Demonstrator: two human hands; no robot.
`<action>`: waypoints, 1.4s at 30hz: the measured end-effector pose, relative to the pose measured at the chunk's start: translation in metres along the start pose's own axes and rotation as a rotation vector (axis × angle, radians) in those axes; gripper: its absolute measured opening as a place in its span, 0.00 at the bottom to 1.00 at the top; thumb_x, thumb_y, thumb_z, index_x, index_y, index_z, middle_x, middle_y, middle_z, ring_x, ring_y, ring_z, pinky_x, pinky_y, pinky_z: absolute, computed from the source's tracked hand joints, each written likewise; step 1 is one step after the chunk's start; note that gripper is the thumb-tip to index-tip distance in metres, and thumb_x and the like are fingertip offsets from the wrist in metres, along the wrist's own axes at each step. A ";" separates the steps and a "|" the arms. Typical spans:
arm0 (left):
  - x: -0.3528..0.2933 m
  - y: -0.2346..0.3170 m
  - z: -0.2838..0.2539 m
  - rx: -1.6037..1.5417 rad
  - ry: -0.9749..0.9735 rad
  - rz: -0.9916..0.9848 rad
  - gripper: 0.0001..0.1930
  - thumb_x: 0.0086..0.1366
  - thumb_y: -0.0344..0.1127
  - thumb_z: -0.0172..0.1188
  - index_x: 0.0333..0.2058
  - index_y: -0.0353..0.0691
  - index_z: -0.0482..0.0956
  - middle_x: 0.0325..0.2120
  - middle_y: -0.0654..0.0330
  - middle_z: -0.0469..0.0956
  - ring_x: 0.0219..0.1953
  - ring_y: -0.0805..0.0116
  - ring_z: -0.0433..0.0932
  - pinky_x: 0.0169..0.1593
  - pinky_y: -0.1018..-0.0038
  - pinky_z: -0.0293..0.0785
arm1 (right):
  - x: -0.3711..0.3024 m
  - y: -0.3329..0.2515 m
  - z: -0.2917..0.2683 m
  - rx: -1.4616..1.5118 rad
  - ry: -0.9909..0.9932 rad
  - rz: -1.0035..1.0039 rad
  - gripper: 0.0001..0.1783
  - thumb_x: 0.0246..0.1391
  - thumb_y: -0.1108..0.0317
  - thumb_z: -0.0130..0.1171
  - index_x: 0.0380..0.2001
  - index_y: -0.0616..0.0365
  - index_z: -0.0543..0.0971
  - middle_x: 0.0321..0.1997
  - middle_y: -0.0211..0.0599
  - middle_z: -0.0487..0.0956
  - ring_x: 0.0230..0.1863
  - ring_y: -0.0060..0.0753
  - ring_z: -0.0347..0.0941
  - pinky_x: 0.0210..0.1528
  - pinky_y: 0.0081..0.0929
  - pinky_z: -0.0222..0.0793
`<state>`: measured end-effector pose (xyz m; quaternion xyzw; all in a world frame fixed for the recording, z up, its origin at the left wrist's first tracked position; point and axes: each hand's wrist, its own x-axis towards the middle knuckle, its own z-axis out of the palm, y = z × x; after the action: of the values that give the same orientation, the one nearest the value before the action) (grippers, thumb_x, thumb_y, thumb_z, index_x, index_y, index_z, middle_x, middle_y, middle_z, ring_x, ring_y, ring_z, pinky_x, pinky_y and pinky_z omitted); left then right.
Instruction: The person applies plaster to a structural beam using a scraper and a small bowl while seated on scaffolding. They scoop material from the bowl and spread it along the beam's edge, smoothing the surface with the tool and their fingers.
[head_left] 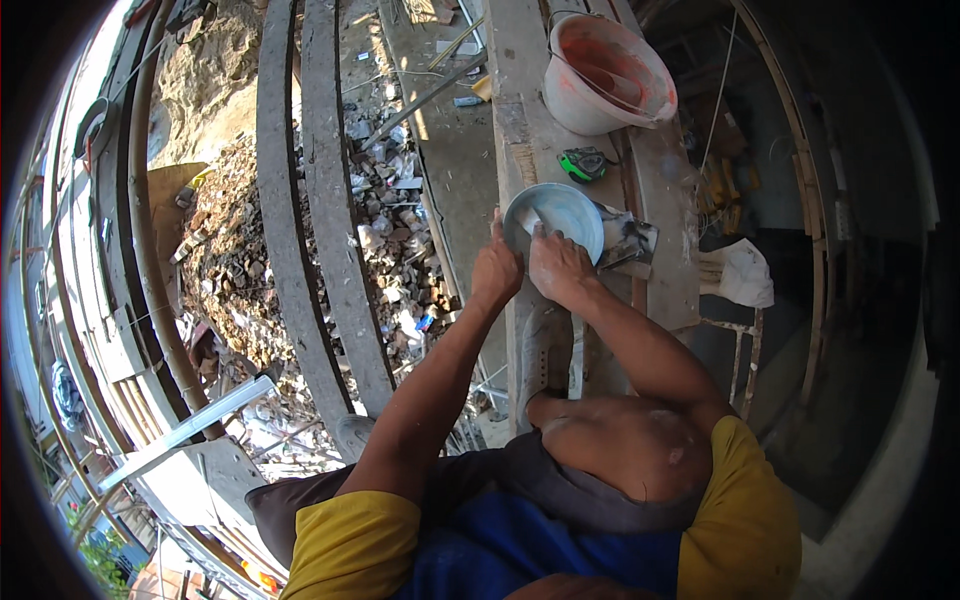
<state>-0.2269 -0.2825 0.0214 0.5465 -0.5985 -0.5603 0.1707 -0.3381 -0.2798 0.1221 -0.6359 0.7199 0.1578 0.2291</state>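
A shallow light-blue bowl (585,222) with pale residue inside sits on the planks in front of me. My left hand (497,270) grips its near left rim, one finger stretched up along the edge. Over the inside of the bowl, my right hand (558,268) closes around a small pale flat piece (530,218); its full shape is hidden by the fingers. Just beyond the bowl lies a green and black tape measure (583,164). A flat, stained piece (632,243) lies right of the bowl, partly covered by it.
A white bucket (580,105) stained red inside stands at the far end of the planks (515,110). Two long boards (325,150) run on the left above rubble (385,225) far below. A white sack (740,273) hangs at the right edge.
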 end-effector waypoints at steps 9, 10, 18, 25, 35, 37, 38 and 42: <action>0.005 -0.006 0.001 -0.003 0.009 -0.021 0.43 0.59 0.31 0.53 0.69 0.34 0.39 0.27 0.31 0.78 0.32 0.34 0.79 0.40 0.48 0.75 | -0.005 -0.003 0.005 -0.025 -0.082 0.018 0.27 0.58 0.71 0.43 0.60 0.73 0.63 0.45 0.68 0.76 0.46 0.64 0.77 0.50 0.51 0.73; 0.004 -0.005 0.003 0.007 0.019 -0.019 0.43 0.59 0.31 0.53 0.68 0.33 0.39 0.27 0.31 0.78 0.32 0.34 0.79 0.39 0.49 0.75 | -0.005 -0.002 0.004 -0.025 -0.085 0.019 0.27 0.58 0.71 0.43 0.60 0.73 0.63 0.45 0.68 0.76 0.46 0.64 0.77 0.50 0.51 0.73; -0.002 0.012 -0.004 -0.096 0.006 -0.009 0.43 0.60 0.29 0.50 0.68 0.31 0.34 0.23 0.33 0.78 0.28 0.35 0.80 0.38 0.50 0.77 | -0.001 0.000 0.013 -0.055 -0.081 0.030 0.26 0.59 0.70 0.43 0.59 0.73 0.64 0.47 0.68 0.75 0.47 0.65 0.76 0.50 0.51 0.73; -0.007 0.007 0.003 -0.110 0.018 0.002 0.45 0.59 0.29 0.49 0.68 0.32 0.29 0.23 0.31 0.78 0.26 0.38 0.81 0.37 0.53 0.79 | 0.003 0.001 -0.005 0.000 -0.072 0.038 0.26 0.58 0.70 0.43 0.58 0.74 0.64 0.47 0.68 0.75 0.48 0.65 0.75 0.50 0.50 0.72; -0.008 -0.001 0.038 -0.153 0.086 -0.135 0.46 0.60 0.34 0.53 0.65 0.25 0.31 0.33 0.31 0.79 0.37 0.37 0.81 0.44 0.56 0.77 | -0.007 0.004 0.004 -0.122 -0.021 -0.013 0.24 0.59 0.69 0.44 0.54 0.78 0.66 0.43 0.65 0.78 0.43 0.63 0.79 0.46 0.50 0.76; -0.007 0.004 0.035 -0.167 0.035 -0.173 0.46 0.60 0.34 0.53 0.65 0.25 0.31 0.35 0.29 0.78 0.39 0.37 0.81 0.46 0.56 0.76 | 0.000 0.010 -0.007 -0.069 -0.059 0.027 0.24 0.59 0.69 0.44 0.54 0.77 0.66 0.44 0.67 0.77 0.45 0.62 0.78 0.47 0.49 0.75; -0.009 0.009 0.033 -0.178 -0.017 -0.210 0.45 0.59 0.35 0.53 0.65 0.25 0.32 0.36 0.28 0.78 0.41 0.37 0.80 0.48 0.57 0.75 | 0.005 0.014 -0.014 -0.019 -0.031 0.076 0.24 0.59 0.69 0.44 0.55 0.77 0.66 0.44 0.69 0.77 0.46 0.62 0.78 0.48 0.49 0.75; -0.010 0.003 0.035 -0.195 0.026 -0.195 0.46 0.59 0.36 0.54 0.65 0.24 0.33 0.37 0.28 0.77 0.42 0.38 0.80 0.49 0.59 0.75 | -0.009 0.008 0.006 -0.061 0.007 0.046 0.25 0.58 0.69 0.46 0.55 0.77 0.66 0.44 0.67 0.77 0.46 0.61 0.78 0.49 0.48 0.75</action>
<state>-0.2532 -0.2581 0.0169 0.5903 -0.4831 -0.6224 0.1754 -0.3448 -0.2680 0.1215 -0.6263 0.7300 0.1830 0.2034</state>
